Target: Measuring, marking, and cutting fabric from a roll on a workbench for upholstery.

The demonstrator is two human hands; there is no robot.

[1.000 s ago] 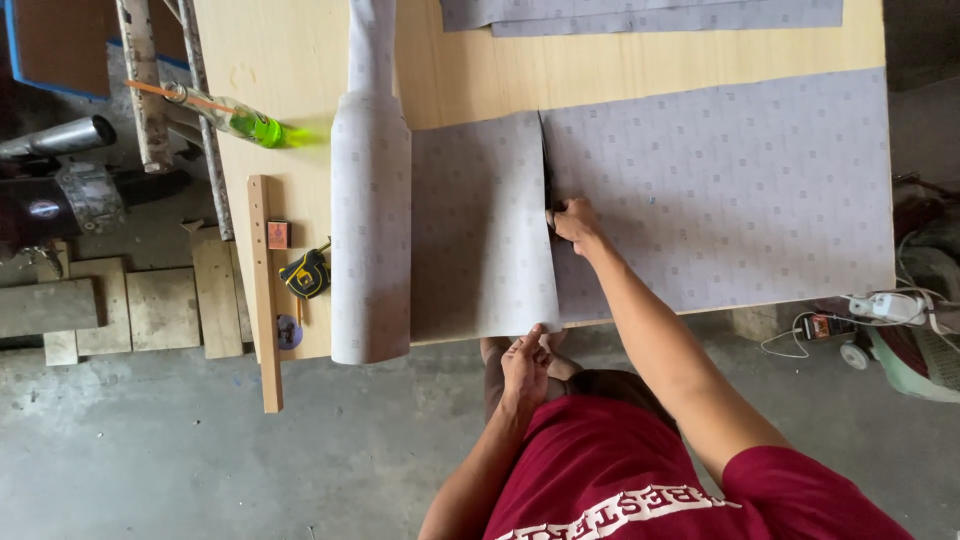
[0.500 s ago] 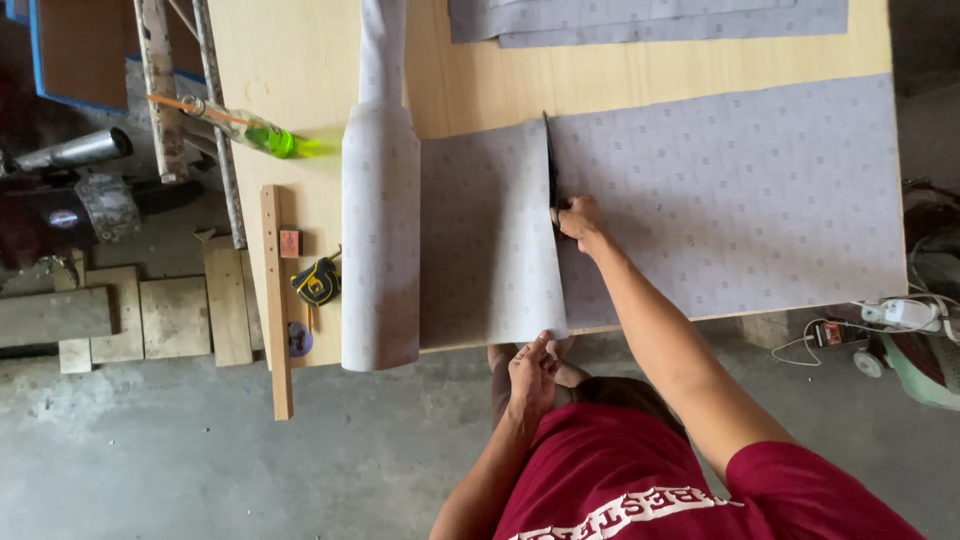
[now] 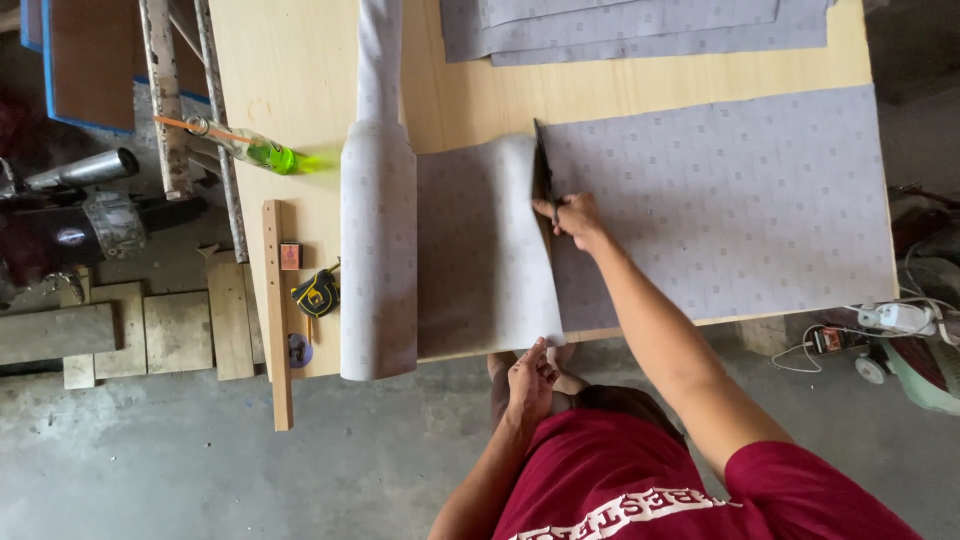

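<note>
On the wooden table (image 3: 300, 60), grey fabric (image 3: 720, 200) lies flat beside its roll (image 3: 378, 250). The right hand (image 3: 575, 218) is closed around scissors (image 3: 541, 165) in the cut; the left hand (image 3: 530, 378) pinches the fabric's near edge, seemingly to keep it taut.

Wooden ruler (image 3: 276, 310), tape measure (image 3: 316, 295), green bottle (image 3: 262, 151), stacked grey sheets (image 3: 640, 28)

Soft, even daylight fills the picture. The counter (image 3: 300, 90) looks bright, shadows are faint, and everything looks sharp.
</note>
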